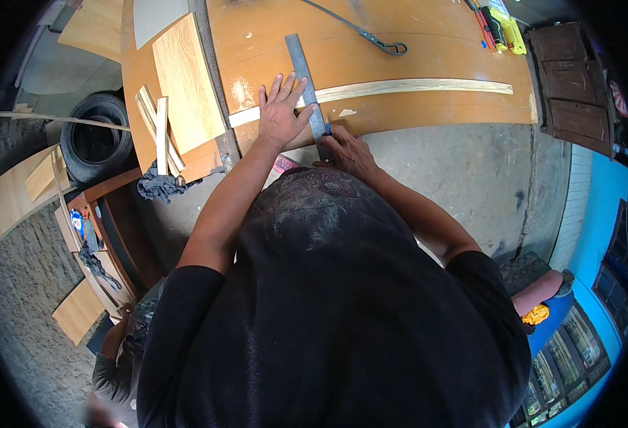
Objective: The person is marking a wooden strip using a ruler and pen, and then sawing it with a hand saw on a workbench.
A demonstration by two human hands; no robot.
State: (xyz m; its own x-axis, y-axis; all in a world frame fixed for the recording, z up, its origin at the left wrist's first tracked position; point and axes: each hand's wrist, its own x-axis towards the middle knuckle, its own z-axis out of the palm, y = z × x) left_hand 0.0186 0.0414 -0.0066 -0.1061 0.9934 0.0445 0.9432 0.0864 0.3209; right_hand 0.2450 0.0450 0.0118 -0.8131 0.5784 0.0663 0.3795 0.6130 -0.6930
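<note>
My left hand [282, 110] lies flat, fingers spread, on a long pale wood strip [414, 87] and against a grey metal ruler [304, 78] that crosses it on the orange-brown workbench [271, 36]. My right hand [346, 150] is at the bench's near edge, closed on a small blue-tipped marking tool [327, 130] held against the ruler's lower end. My black shirt fills the lower middle of the view.
A light wood panel [185, 82] and loose wood strips [158, 128] lie on the bench's left. A metal clamp bar [360, 32] and yellow and red tools [503, 25] sit at the far side. A tyre [96, 139], boards and dark carved panels [574, 85] surround the bench.
</note>
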